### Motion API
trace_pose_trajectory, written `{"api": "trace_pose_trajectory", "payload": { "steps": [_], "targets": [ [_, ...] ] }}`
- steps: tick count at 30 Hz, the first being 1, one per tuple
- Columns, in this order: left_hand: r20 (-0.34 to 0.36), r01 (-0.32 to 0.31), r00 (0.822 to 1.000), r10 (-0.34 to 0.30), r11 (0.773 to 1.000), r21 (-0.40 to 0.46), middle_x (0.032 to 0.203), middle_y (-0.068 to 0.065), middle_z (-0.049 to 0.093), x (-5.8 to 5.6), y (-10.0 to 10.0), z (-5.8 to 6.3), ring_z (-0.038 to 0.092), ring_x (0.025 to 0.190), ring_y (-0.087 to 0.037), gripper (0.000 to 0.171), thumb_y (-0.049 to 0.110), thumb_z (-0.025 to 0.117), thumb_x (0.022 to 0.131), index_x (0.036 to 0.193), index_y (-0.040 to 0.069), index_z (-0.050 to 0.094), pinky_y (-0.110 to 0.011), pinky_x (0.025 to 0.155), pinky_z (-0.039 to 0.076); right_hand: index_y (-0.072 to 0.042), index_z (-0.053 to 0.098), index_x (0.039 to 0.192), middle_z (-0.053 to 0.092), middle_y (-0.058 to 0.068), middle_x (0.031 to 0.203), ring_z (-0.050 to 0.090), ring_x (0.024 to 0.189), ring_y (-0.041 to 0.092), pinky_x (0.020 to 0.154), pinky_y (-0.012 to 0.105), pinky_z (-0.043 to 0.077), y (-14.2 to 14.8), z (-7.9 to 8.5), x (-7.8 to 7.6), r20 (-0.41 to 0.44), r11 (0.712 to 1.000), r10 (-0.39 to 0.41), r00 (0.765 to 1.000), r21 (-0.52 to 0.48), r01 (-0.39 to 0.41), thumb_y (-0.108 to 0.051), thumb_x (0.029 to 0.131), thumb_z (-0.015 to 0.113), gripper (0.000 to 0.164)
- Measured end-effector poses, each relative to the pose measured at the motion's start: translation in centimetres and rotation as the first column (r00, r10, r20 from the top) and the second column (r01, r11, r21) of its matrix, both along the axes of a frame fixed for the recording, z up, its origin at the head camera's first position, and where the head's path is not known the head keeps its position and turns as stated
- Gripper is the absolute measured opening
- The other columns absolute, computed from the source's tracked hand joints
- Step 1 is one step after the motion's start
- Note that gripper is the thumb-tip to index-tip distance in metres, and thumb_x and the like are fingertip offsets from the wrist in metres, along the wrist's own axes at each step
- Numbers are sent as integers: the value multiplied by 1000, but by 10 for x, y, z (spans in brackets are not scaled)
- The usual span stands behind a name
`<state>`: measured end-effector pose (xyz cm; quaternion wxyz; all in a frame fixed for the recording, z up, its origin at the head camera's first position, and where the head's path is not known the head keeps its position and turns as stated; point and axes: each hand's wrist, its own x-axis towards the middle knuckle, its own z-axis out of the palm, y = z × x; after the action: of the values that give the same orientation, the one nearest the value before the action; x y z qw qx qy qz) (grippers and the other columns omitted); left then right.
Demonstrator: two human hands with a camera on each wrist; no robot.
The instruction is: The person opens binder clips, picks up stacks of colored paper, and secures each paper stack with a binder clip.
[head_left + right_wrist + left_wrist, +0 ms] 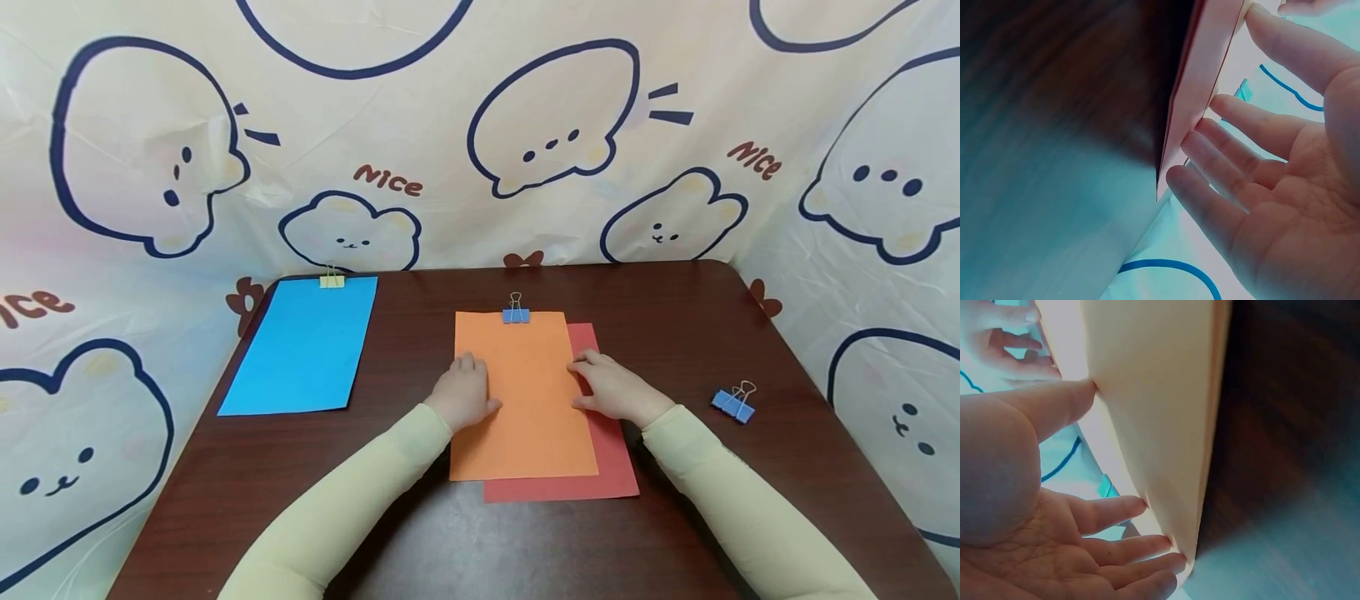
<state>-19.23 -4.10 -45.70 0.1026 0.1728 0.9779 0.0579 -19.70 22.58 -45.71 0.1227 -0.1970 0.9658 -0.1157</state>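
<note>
An orange sheet of paper [525, 400] lies mid-table with a blue binder clip [516, 316] on its top edge. Beneath it, shifted to the right and toward me, is a red sheet [611, 450], partly hidden. My left hand [460, 392] rests on the orange sheet's left side; in the left wrist view its spread fingertips [1132, 505] touch the paper. On the other side, my right hand [611, 386] reaches over the red sheet and touches near the orange sheet's right edge. Its fingers [1210, 156] are extended and pinch nothing in the right wrist view.
A blue sheet [303, 350] with a yellow binder clip [332, 282] on its top edge lies at the table's far left. Another blue binder clip [733, 403] lies loose to the right. A printed curtain [442, 150] hangs around the dark wooden table [660, 308].
</note>
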Motion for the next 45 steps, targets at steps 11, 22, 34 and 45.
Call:
{"api": "trace_pose_trajectory", "payload": {
  "steps": [11, 22, 34, 45],
  "targets": [
    [-102, 110, 987, -124, 986, -129, 112, -19, 56, 26, 9, 0, 53, 95, -28, 72, 56, 72, 92, 125, -6, 58, -36, 86, 54, 2, 59, 140, 51, 23, 144, 52, 128, 37, 110, 50, 48, 0, 1, 1, -9, 1000, -5, 1000, -4, 5, -30, 89, 82, 64],
    [-106, 138, 983, -149, 985, -104, 114, -19, 54, 41, 13, -3, 51, 93, -32, 81, 66, 73, 86, 127, -2, 58, -39, 81, 56, 2, 59, 141, 51, 23, 145, 51, 129, 38, 111, 51, 47, -1, 1, 2, -12, 1000, -8, 1000, -5, 8, -29, 90, 81, 64],
    [-67, 113, 991, -114, 993, -31, 131, -24, 52, 42, 11, 0, 54, 114, -43, 82, 62, 76, 85, 131, -3, 56, -46, 89, 58, 3, 54, 144, 50, 24, 147, 51, 130, 39, 111, 51, 47, 1, 2, 2, -9, 1000, -25, 1000, -1, 25, -30, 90, 81, 69],
    [-61, 110, 992, -111, 994, -24, 131, -23, 53, 38, 4, -2, 55, 111, -40, 80, 63, 76, 85, 128, -2, 56, -45, 84, 59, 4, 53, 144, 51, 25, 146, 53, 130, 39, 110, 52, 47, 3, -1, 2, -27, 1000, -6, 1000, -7, 6, -30, 90, 81, 69]
  ]
}}
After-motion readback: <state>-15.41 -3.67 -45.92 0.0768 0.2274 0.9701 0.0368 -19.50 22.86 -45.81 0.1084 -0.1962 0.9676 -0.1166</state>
